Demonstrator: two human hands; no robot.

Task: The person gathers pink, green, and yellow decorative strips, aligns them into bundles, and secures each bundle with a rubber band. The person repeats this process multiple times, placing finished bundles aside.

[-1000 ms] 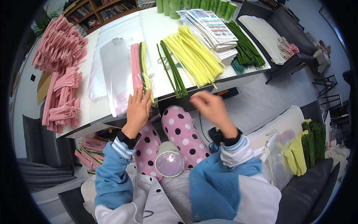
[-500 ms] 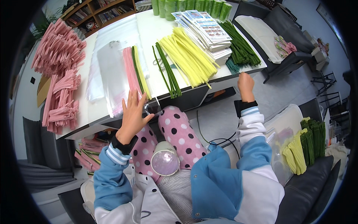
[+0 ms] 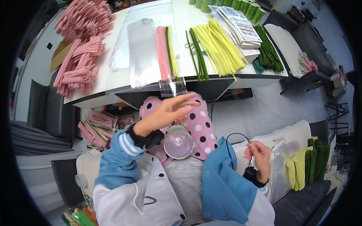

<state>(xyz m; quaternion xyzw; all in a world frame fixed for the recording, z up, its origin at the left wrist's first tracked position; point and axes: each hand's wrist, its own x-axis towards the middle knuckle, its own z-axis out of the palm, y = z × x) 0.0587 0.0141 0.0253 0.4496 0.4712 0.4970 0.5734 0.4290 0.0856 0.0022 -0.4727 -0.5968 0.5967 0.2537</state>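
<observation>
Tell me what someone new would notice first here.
Probably the heaped pink strips at the left end of the white table, then the yellow strips toward its right. Below, the left hand is open over polka-dot trousers, near a cup between the thighs.

Head view only: left fisheye of the worn pair, facing steeply down over the wearer's lap [image 3: 200,130] at close range, white table [image 3: 184,17] farther ahead.
</observation>
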